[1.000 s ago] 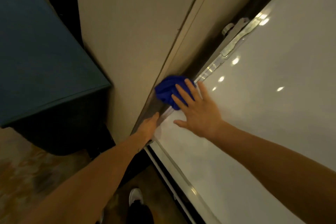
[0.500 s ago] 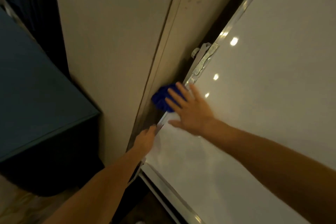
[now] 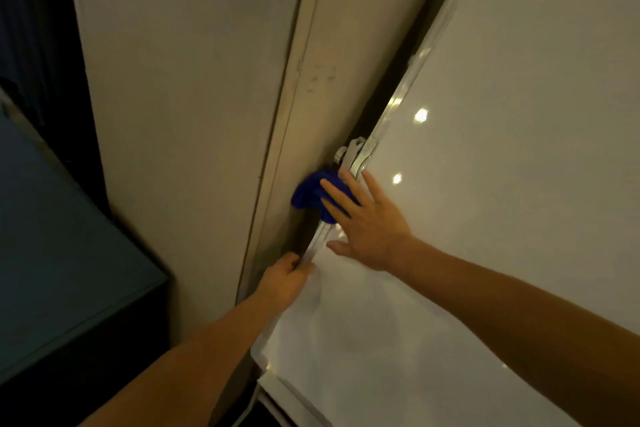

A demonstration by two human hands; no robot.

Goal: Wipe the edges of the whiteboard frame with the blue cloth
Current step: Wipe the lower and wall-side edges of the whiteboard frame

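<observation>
A large whiteboard (image 3: 502, 166) fills the right side, with a shiny metal frame edge (image 3: 426, 48) running diagonally along its left side. The blue cloth (image 3: 308, 192) is bunched against that edge just below a metal bracket (image 3: 353, 152). My right hand (image 3: 363, 225) lies flat with fingers spread, pressing the cloth onto the frame. My left hand (image 3: 285, 277) grips the frame edge lower down, fingers curled around it.
A beige wall (image 3: 190, 97) with a vertical trim strip stands just left of the board. A dark blue cabinet or box (image 3: 59, 270) sits at the lower left. The board's bottom corner (image 3: 266, 374) is near the lower middle.
The view has tilted upward. My right hand and the cloth have slid up the frame edge toward the bracket, and my left hand has followed up along the edge.
</observation>
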